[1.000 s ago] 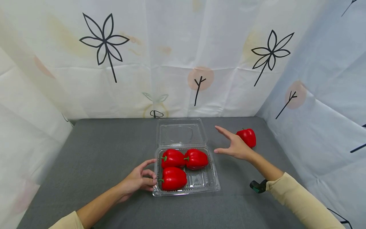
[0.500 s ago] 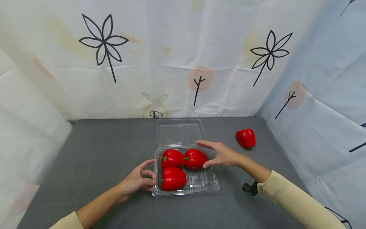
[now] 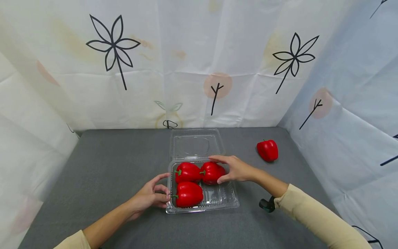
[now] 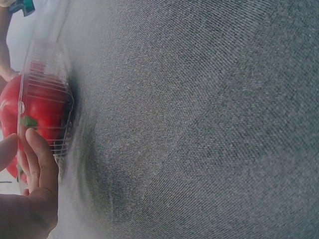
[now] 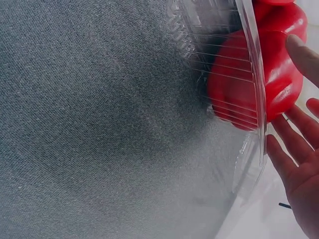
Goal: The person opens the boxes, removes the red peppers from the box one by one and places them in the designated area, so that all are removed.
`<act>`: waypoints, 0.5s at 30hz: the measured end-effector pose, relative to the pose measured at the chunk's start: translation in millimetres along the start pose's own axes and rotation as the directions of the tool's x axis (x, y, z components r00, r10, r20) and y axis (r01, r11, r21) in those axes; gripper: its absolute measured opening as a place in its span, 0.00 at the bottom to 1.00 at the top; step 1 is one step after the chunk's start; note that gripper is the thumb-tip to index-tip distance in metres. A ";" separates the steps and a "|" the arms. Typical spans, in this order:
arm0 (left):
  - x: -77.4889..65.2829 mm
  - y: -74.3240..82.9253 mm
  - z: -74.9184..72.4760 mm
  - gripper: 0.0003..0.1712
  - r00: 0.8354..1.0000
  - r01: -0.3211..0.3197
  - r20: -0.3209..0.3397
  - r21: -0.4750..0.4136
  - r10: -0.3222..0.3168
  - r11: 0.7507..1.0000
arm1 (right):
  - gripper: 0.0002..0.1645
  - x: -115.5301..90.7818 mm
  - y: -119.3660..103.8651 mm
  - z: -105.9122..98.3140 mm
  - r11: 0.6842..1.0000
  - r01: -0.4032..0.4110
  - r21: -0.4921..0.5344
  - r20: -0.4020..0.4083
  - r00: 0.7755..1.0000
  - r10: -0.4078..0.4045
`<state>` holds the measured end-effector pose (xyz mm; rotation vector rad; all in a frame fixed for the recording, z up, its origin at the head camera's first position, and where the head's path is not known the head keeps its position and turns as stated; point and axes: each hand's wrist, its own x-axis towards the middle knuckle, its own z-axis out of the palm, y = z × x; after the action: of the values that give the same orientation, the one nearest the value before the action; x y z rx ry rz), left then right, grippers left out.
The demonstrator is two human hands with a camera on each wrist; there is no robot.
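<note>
A clear plastic clamshell container (image 3: 231, 204) lies with its lid folded back, holding three red bell peppers. My left hand (image 3: 150, 199) pinches its left rim; the left wrist view shows thumb and fingers (image 4: 42, 159) on either side of that edge. At the back right of the container, my right hand (image 3: 237, 169) grips a bell pepper (image 3: 210, 174) between thumb and fingers. In the right wrist view the thumb lies on that bell pepper (image 5: 281, 74), with fingers along its far side. The other two are a back-left bell pepper (image 3: 188, 173) and a front-left bell pepper (image 3: 189, 195).
Another red bell pepper (image 3: 267, 150) lies on the grey tabletop (image 3: 124, 152) at the back right. The transparent lid (image 3: 196, 143) extends behind the container. Patterned white curtains (image 3: 174, 62) enclose the back and sides.
My right hand has moved left from near the loose bell pepper to the back-right bell pepper in the container, and its fingers have closed around it. The left hand stays put.
</note>
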<state>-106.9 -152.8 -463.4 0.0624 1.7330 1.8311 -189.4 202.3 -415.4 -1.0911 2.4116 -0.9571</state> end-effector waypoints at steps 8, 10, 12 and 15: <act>0.3 1.0 -0.2 0.47 1.000 0.006 -0.007 0.003 -0.006 1.000 | 0.47 6.1 0.5 3.5 0.999 -0.012 -0.051 -0.002 1.000 0.012; 0.3 1.1 0.0 0.47 1.000 0.007 -0.008 0.004 -0.007 1.000 | 0.47 7.1 -0.1 4.9 0.996 -0.024 -0.083 -0.001 1.000 0.024; 0.3 1.4 0.2 0.47 1.000 0.007 -0.009 0.005 -0.007 1.000 | 0.47 7.9 -0.2 6.3 0.992 -0.032 -0.121 0.000 0.999 0.032; 0.2 1.8 0.4 0.47 1.000 0.011 -0.010 0.005 -0.011 1.000 | 0.46 9.5 -2.6 7.1 0.986 -0.043 -0.162 0.002 0.999 0.044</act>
<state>-107.6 -152.3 -461.8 0.0464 1.7414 1.8219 -190.4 190.7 -418.9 -1.0884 2.5340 -0.7544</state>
